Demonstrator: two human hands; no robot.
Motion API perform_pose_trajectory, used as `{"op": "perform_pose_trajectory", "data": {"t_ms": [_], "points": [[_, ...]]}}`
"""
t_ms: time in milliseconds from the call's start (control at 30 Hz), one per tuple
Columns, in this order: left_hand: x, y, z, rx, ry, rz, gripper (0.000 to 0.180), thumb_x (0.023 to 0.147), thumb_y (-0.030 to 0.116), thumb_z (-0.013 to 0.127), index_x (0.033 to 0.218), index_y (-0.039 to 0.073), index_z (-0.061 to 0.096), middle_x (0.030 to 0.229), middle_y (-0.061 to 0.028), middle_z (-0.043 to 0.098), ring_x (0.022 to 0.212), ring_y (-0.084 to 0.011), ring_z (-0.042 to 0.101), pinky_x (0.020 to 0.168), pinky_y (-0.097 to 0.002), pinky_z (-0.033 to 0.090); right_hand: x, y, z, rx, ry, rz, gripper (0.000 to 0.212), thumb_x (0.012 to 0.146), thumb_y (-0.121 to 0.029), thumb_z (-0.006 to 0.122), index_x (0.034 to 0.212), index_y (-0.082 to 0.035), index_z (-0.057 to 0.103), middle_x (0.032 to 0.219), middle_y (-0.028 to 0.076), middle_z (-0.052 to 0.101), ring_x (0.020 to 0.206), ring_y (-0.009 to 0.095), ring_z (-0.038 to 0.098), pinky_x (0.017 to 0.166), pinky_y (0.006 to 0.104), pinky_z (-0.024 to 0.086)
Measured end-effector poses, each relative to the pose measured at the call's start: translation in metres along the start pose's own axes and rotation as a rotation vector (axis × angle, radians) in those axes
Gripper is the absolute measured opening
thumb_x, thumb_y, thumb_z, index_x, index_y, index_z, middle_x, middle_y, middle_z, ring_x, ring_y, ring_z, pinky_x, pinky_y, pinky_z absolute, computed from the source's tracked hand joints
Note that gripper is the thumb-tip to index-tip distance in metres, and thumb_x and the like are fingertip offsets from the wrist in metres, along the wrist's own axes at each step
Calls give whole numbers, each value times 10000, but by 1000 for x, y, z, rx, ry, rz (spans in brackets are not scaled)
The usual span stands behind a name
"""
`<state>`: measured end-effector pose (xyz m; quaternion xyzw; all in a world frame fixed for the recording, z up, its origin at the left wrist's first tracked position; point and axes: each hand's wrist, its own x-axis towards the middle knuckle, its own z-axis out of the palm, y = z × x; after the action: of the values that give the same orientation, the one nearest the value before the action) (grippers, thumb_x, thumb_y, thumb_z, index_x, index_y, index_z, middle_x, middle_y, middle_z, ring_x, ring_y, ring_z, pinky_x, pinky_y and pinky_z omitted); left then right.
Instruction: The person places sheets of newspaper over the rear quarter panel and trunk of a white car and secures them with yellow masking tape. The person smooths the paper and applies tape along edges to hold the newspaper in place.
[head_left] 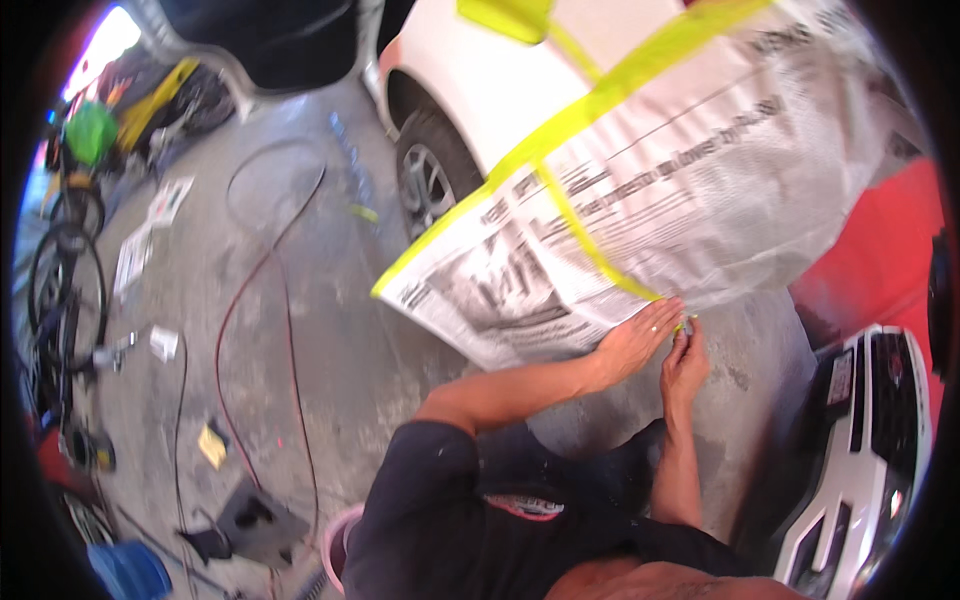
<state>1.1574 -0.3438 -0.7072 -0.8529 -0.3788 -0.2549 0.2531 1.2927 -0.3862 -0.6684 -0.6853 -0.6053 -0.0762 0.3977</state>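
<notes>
Newspaper sheets hang over the rear of a white car, held along their upper edge by a yellow-green masking tape strip. A narrower tape strip runs down across the paper to its lower edge. My left hand lies there with fingers stretched out against the paper, at the end of that strip. Close beside it, my right hand has its fingers closed in a pinch, with a small bit of yellow-green tape showing at the fingertips.
A red hose loops over the concrete floor at left. Bicycles stand along the left side. A pink bucket is by my left side, near a dark flat part. A car bumper stands close on my right.
</notes>
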Motion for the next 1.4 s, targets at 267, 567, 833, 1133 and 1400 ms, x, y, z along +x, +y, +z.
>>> {"op": "perform_pose_trajectory", "data": {"t_ms": [267, 567, 833, 1133, 1400], "points": [[8, -20, -19, -13, -80, 52, 620, 984, 207, 437, 1558, -19, 382, 1665, -164, 322, 1570, -291, 242, 1290, -444, 142, 20, -6, 28, 153, -13, 225, 207, 1001, -186, 551, 1046, -6, 645, 972, 251, 682, 940, 480, 645, 805, 526, 507], [15, -5, -27, -98, -132, 85, 589, 1008, 236, 465, 1548, 8, 411, 1647, -174, 343, 1561, -287, 259, 1272, -487, 149, -11, 104, 6, 760, 193, 839, 239, 1022, -156, 514, 1244, -76, 554, 762, 49, 588, 568, 124, 576, 528, 320, 479], [17, 25, -32, -800, -81, -150, 622, 926, 230, 768, 1456, -1, 537, 1260, -211, 683, 1165, -321, 685, 978, -449, 543, -9, 76, -54, 601, -370, 115, 689, 953, -112, 582, 1580, -114, 296, 960, 176, 702, 764, 305, 716, 684, 439, 562], [70, 102, -31, -1040, -407, -616, 277, 939, 233, 762, 1150, 53, 756, 826, -125, 761, 753, -215, 760, 689, -337, 574, 9, 143, -96, 494, -938, 100, 848, 956, -141, 571, 1640, -161, 71, 921, 253, 708, 792, 451, 708, 718, 537, 563], [214, 110, -145, -963, -353, -696, 102, 930, 180, 738, 955, 86, 769, 899, -120, 757, 785, -305, 739, 690, -400, 572, 132, 102, -273, 525, -718, 102, 424, 1006, -182, 570, 1407, -78, 482, 963, 202, 711, 809, 431, 708, 721, 527, 570]]}}
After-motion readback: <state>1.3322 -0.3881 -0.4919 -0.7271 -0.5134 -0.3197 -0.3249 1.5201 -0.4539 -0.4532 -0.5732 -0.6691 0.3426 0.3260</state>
